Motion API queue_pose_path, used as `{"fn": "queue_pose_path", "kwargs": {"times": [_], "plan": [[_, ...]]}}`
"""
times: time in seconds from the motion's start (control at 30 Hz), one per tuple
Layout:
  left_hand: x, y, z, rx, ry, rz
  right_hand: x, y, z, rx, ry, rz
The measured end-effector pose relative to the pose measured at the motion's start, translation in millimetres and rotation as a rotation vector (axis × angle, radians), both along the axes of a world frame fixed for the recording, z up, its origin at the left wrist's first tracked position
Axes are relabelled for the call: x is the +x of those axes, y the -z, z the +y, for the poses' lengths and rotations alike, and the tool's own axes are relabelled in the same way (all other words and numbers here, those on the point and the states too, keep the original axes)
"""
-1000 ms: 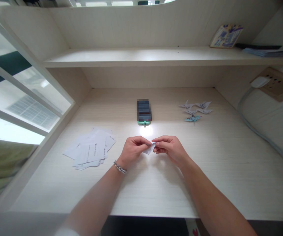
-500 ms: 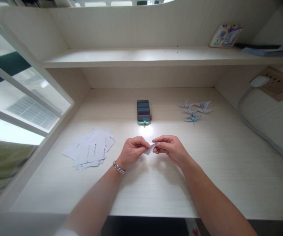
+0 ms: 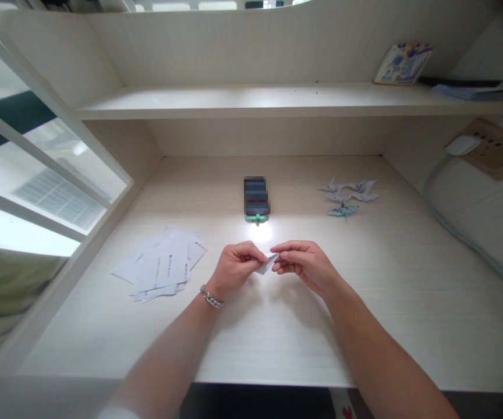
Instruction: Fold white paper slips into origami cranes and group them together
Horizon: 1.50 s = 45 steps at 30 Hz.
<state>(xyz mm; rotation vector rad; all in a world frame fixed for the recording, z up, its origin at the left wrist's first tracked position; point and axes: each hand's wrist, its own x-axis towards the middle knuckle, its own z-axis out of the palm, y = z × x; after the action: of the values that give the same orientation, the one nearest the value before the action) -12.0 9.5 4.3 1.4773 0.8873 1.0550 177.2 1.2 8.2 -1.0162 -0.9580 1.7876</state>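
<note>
Only slight movement is showing since the earlier frame: the folded paper is changing its angle a little between the fingers, while both hands are keeping their places. Left hand is clamping the paper between thumb and fingers; right hand is pinching its right tip. The paper is sitting just above the counter, nearer the person than the phone. Loose sheets are lying to the left; folded paper figures are resting far right.
</note>
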Motion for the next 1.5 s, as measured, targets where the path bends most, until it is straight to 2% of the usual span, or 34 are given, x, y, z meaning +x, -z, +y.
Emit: {"fn": "queue_pose_path", "kwargs": {"times": [0.17,0.3,0.53,0.77,1.03,1.27,1.5], "plan": [[0,1.7,-1,0.061,0.002,0.014,0,-0.2,0,0.017,-0.002,-0.006],[0,5.3,-1,0.078,0.009,0.031,-4,3.4,0,0.059,0.017,-0.104],[2,7.2,0,-0.018,0.035,0.04,-7,9.1,0,0.14,0.026,-0.231],[4,8.1,2,-0.106,0.023,0.012,-7,11.3,2,0.118,0.04,-0.246],[2,9.4,1,-0.074,0.061,0.071,-9,9.2,2,0.011,0.025,-0.218],[4,10.9,1,-0.087,0.057,0.104,-8,13.6,2,0.112,-0.007,-0.296],[2,5.5,4,-0.155,0.079,0.083,-11,12.2,2,0.135,0.036,-0.32]]}}
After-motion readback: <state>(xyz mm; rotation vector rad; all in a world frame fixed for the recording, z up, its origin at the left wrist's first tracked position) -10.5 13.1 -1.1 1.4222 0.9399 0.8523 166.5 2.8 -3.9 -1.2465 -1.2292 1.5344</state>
